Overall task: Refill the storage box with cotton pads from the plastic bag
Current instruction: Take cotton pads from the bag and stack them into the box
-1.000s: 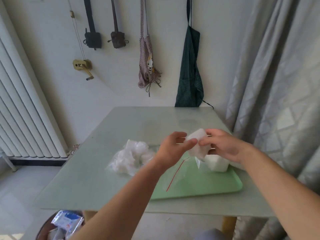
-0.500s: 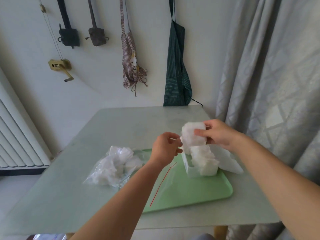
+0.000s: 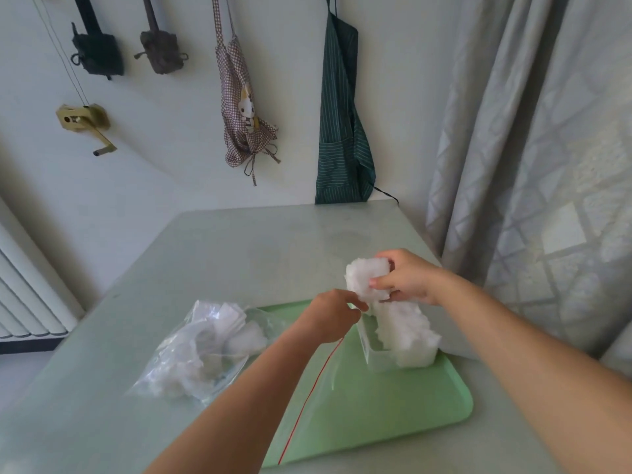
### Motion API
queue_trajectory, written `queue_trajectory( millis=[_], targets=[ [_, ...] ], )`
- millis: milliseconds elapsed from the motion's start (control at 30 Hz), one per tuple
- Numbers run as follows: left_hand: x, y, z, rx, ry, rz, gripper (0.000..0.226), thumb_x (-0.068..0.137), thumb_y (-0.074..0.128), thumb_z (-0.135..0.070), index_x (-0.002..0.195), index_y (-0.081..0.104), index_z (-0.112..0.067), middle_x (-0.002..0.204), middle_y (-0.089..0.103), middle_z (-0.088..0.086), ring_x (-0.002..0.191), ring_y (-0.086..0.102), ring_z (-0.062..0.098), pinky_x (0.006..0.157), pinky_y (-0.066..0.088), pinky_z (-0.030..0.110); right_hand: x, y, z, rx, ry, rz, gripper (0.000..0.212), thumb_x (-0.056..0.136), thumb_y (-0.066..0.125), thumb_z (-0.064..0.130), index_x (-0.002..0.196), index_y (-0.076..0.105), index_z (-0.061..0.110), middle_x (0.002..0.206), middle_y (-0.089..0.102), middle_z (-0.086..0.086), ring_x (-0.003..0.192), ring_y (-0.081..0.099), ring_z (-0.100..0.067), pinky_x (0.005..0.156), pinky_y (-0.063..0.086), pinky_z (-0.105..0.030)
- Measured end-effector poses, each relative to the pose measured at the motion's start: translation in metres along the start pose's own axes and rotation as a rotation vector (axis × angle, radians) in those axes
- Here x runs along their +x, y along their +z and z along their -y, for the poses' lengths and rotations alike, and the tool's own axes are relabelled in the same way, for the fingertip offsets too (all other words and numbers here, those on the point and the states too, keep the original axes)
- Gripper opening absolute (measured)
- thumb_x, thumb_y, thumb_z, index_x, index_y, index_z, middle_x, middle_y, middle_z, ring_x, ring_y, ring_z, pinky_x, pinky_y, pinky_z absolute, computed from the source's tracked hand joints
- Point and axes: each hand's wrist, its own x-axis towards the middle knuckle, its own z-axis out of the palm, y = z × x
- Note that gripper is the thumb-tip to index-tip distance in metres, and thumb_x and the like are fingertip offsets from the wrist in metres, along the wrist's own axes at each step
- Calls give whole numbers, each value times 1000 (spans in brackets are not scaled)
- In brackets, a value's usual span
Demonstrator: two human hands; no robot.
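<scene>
The right hand [image 3: 407, 280] grips a stack of cotton pads [image 3: 366, 277] directly above the storage box [image 3: 374, 354]; the nearer left hand [image 3: 337, 314] curls alongside, its hold unclear.

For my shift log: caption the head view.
Right hand grips cotton pads over the storage box on a green tray; left hand close by.

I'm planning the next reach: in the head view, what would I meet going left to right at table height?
plastic bag → left hand → storage box → curtain. The right hand and the cotton pads it grips hang over the box, so they are left out.
</scene>
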Motion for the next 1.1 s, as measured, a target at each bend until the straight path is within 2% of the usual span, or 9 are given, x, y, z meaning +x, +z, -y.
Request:
queue_trajectory(
  millis=[100, 233, 367, 567, 700, 800, 967, 1033, 1100],
  targets=[
    [7, 1, 7, -22, 9, -3, 20, 89, 57, -21, 90, 70, -35, 86, 67, -1, 69, 58, 17, 70, 51, 27, 5, -3, -1, -225, -28, 7, 22, 85, 71, 6, 104, 63, 14, 88, 62, -8, 69, 60, -19, 53, 50, -25],
    [13, 0, 11, -75, -15, 7, 23, 85, 61, -21, 73, 65, -39, 84, 68, -2, 67, 63, 19, 75, 59, 36, 10, -5, 1, -528, -89, 43, 24, 77, 72, 7, 99, 68, 17, 85, 65, -2, 72, 59, -18, 61, 46, -28],
    [14, -3, 12, -120, -20, 33, 22, 87, 61, -17, 76, 66, -35, 90, 70, 0, 66, 66, 16, 44, 43, 15, 12, 0, 5, -754, -84, 74, 27, 72, 65, 7, 92, 70, 24, 78, 65, 5, 68, 58, -14, 55, 41, -23],
    [12, -5, 10, -126, -25, 55, 18, 90, 59, -18, 81, 67, -31, 101, 73, 3, 71, 70, 17, 42, 39, 14, 15, 25, 8, -1023, -136, 22, 34, 73, 49, -5, 81, 64, 24, 78, 58, 0, 72, 62, -25, 49, 36, -24],
    [11, -4, 9, -112, -19, 46, 17, 91, 58, -19, 83, 66, -31, 100, 72, 2, 81, 74, 22, 40, 37, 13, 18, 33, 4, -1031, -174, 5, 23, 67, 55, 0, 74, 65, 19, 74, 60, -2, 67, 62, -23, 52, 44, -28],
    [10, -4, 9, -114, -16, 40, 17, 91, 59, -18, 84, 67, -31, 100, 72, 3, 82, 74, 23, 37, 35, 10, 18, 24, 1, -917, -169, -31, 14, 67, 67, 23, 79, 69, 16, 75, 68, -5, 59, 55, -17, 52, 43, -29],
    [13, -4, 11, -107, -11, 52, 18, 91, 58, -18, 83, 67, -31, 93, 71, -1, 76, 73, 19, 42, 42, 15, 12, 14, 2, -969, -185, -50, 15, 75, 64, 15, 86, 70, 24, 84, 69, 4, 77, 66, -21, 66, 56, -35],
    [14, -3, 11, -101, 4, 54, 17, 90, 57, -17, 85, 68, -30, 87, 69, -3, 75, 73, 21, 58, 56, 26, 14, 19, -1, -994, -205, -69, 13, 77, 64, 11, 85, 71, 19, 84, 69, 0, 77, 66, -24, 65, 55, -36],
    [15, -2, 12, -98, 14, 52, 17, 90, 58, -17, 86, 69, -29, 90, 71, -1, 76, 73, 21, 73, 58, 31, 15, 24, -4, -1016, -216, -80, 15, 77, 61, 7, 82, 70, 18, 83, 67, -2, 74, 65, -26, 61, 52, -33]
  ],
)
